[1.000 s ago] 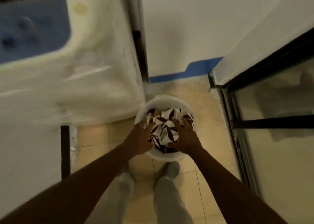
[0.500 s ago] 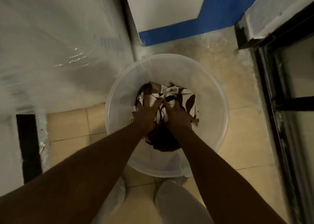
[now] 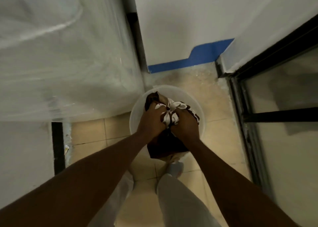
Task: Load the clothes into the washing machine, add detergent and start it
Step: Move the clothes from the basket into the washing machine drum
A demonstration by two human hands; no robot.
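Note:
A bundle of brown-and-white patterned clothes point(image 3: 172, 109) is bunched up above a translucent white bucket point(image 3: 200, 111) on the tiled floor. My left hand point(image 3: 151, 121) grips the left side of the bundle. My right hand point(image 3: 185, 125) grips its right side. A dark part of the cloth point(image 3: 165, 147) hangs below my wrists over the bucket's near rim. The white washing machine point(image 3: 68, 54) fills the upper left, blurred; its opening is out of view.
A white wall with a blue painted base point(image 3: 189, 61) stands behind the bucket. A black-framed glass door point(image 3: 275, 115) runs along the right. My legs in light trousers point(image 3: 180, 201) and a sock point(image 3: 175, 168) are below the bucket on the beige tiles.
Both hands closed on the clothes inside the bucket and lifted the bundle up above its rim. The view pulled back and up from the bucket.

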